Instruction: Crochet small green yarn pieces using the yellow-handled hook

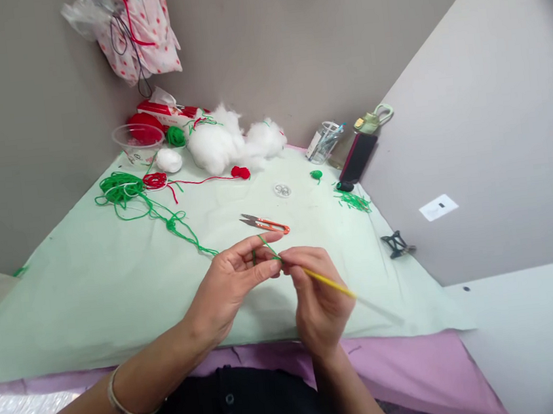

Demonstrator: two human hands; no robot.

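Green yarn (269,246) loops around the narrowly pinched fingers of the left hand (225,281), above the cloth-covered table's (92,285) near side; the right hand's (320,298) fingers grip a yellow stick (331,285). Scissors (273,223) lie at twelve o'clock, white stuffing (213,146) at eleven, a green tangle (119,189) at ten. Grey walls (313,45) rise beyond.

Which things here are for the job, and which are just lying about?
For the job, it seems:
green yarn, pinched in the left hand
yellow stick, in the right hand
maybe orange snips, close by

Probably just lying about:
tissue box
bottle
red yarn ball
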